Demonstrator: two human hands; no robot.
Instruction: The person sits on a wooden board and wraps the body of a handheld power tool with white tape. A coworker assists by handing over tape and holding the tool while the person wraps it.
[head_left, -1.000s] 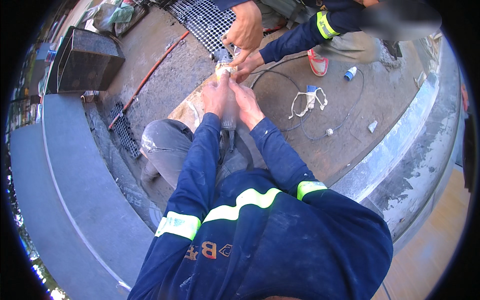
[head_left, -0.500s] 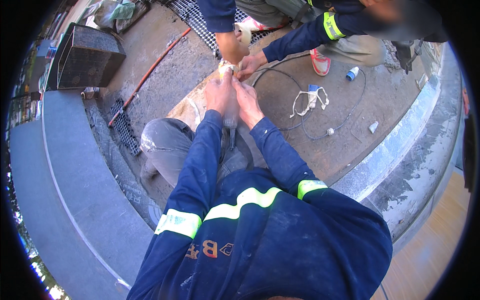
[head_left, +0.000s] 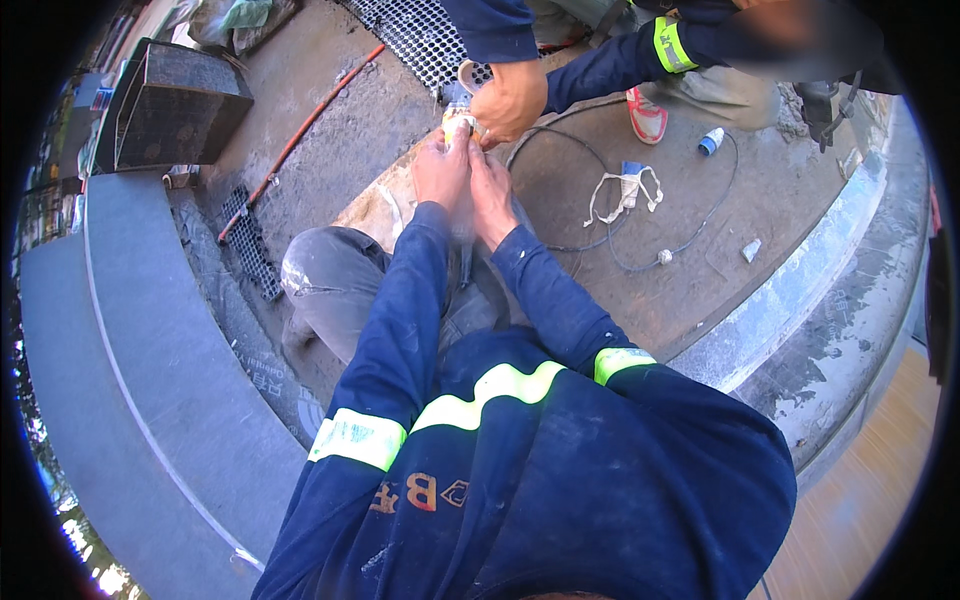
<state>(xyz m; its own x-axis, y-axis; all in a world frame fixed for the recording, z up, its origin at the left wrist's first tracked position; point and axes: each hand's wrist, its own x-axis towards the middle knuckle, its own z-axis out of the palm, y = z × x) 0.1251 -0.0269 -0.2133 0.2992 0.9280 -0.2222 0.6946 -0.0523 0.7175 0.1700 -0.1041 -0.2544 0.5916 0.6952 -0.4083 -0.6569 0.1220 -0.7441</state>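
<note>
Dusty ground spreads past the left hand and right hand, both wrapped around a tool. It looks hard and heavy, best held round its middle.

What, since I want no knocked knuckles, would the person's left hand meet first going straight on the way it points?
The left hand would likely meet the pale wrapping first; it seems to be touching it. The co-worker's hand is close beyond, to the right, though depth is unclear.
</note>
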